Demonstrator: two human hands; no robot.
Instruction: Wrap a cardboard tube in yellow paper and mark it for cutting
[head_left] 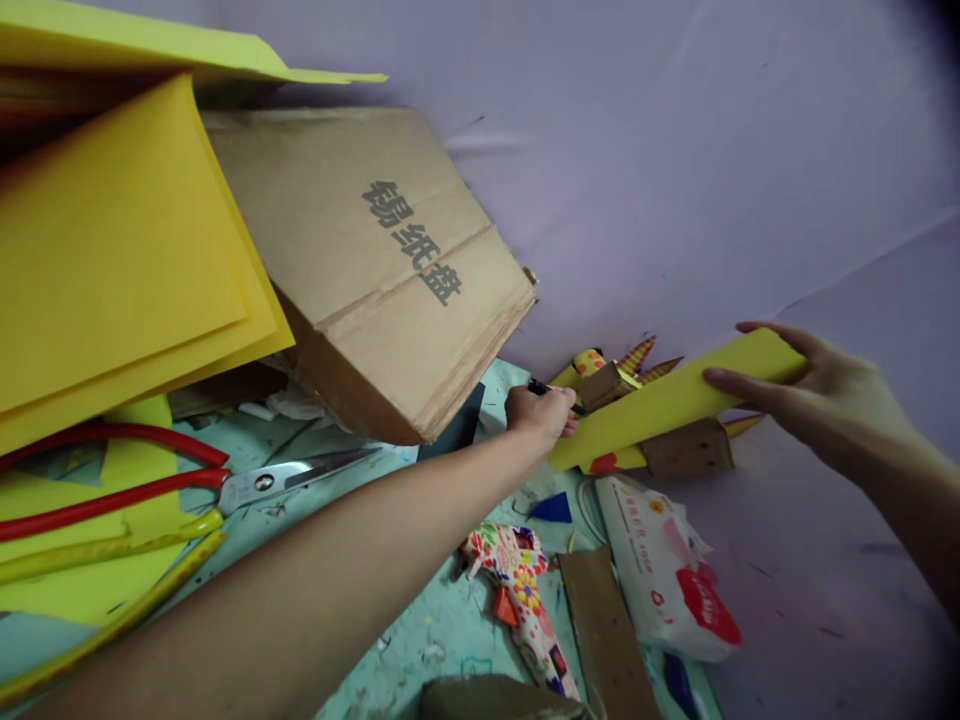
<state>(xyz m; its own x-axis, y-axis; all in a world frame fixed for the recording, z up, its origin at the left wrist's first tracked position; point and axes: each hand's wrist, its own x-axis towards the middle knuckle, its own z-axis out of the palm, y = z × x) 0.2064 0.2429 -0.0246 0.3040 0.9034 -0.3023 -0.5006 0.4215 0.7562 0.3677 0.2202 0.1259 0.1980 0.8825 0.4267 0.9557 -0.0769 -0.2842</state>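
Note:
My right hand (832, 390) is closed on one end of a long, rolled or folded strip of yellow paper (660, 392), thumb on the near side and fingers behind. Near the strip's other end, my left hand (538, 412) is closed around a slim black pen-like thing (537, 387); most of it is hidden by the fingers. Behind and beneath the strip lie small cardboard and yellow paper pieces, among them a brown cardboard block (609, 386) with pointed striped paper spikes (637, 355) and a brown cardboard piece (688, 449).
A large cardboard box (375, 240) leans at the back, beside yellow sheets (120, 250). Red-handled scissors (262, 483) lie at left. A floral glue gun (517, 580), a cardboard strip (607, 630) and a tissue pack (660, 570) lie in front on the green table.

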